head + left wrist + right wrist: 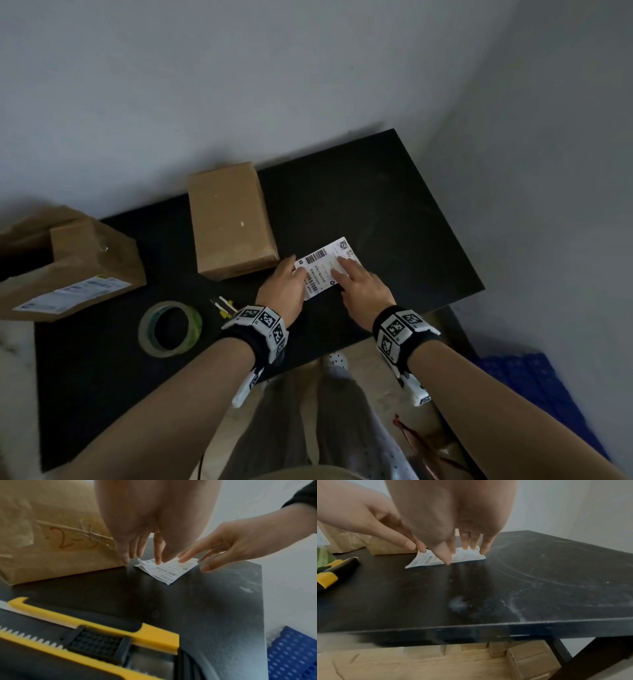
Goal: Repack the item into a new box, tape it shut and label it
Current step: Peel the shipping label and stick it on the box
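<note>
Dim, flat light all round, soft and grey off the wall (239, 85), no hard shadows anywhere. The head view bows its lines toward the edges and darkens in the corners. On the black tabletop (539, 588) a pale sheen picks out dust swirls and smears. Wrist views are soft: the yellow knife (96, 635) sits huge and blurred up close, the left hand (154, 513) smears across the top, and the right hand (450, 507) looms out of focus. The label (329, 267) is the brightest thing, its print only half legible.

two boxes (233, 219), one label (327, 265), one tape roll (169, 329), one knife (96, 635)
</note>
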### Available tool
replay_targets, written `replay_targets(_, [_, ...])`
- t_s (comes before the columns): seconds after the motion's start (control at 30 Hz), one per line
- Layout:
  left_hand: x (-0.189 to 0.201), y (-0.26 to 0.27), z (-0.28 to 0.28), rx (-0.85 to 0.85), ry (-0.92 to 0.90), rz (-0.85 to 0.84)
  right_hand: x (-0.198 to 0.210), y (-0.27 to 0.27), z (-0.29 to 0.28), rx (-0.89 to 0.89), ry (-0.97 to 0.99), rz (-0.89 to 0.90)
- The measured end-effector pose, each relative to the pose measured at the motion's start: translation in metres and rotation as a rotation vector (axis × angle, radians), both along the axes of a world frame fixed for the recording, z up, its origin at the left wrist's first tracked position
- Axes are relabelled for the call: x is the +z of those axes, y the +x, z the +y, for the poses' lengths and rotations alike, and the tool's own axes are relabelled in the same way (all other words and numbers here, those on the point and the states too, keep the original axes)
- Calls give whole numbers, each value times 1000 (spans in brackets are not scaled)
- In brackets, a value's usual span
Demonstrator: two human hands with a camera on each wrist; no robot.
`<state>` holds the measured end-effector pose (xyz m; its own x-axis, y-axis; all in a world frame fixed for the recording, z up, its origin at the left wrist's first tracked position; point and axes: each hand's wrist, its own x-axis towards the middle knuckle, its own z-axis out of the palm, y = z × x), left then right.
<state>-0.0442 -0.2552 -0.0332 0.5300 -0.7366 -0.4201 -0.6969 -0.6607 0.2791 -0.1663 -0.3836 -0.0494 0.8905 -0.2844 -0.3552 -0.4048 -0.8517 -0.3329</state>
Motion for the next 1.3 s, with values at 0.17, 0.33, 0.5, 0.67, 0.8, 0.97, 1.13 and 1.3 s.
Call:
replay_targets(0.17, [-3, -5, -12, 87, 47, 19, -6, -12, -7, 32, 24, -21])
replay_targets(0.33, [-5, -8, -21, 89, -9, -19, -4, -23, -14, 51, 27, -53])
replay_targets(0.5, [-4, -7, -34, 187, 37, 70, -7, -29, -12, 55, 4, -97])
replay_targets(0.67, [-4, -3, -37, 244, 118, 135, -7, -32, -14, 67, -11, -110])
replay_targets(0.8, [-1, -4, -32, 279, 23, 171, 2, -23, -17, 75, -30, -150])
replay_targets(0.97, [22, -8, -27, 291, -136, 227, 25, 3, -18, -13, 10, -350])
replay_targets(1.13, [59, -1, -21, 348, -330, 235, 58, 24, -20, -163, 272, -494])
replay_targets(1.3, [96, 19, -7, 593, -509, 338, 92, 43, -18, -435, 569, -505])
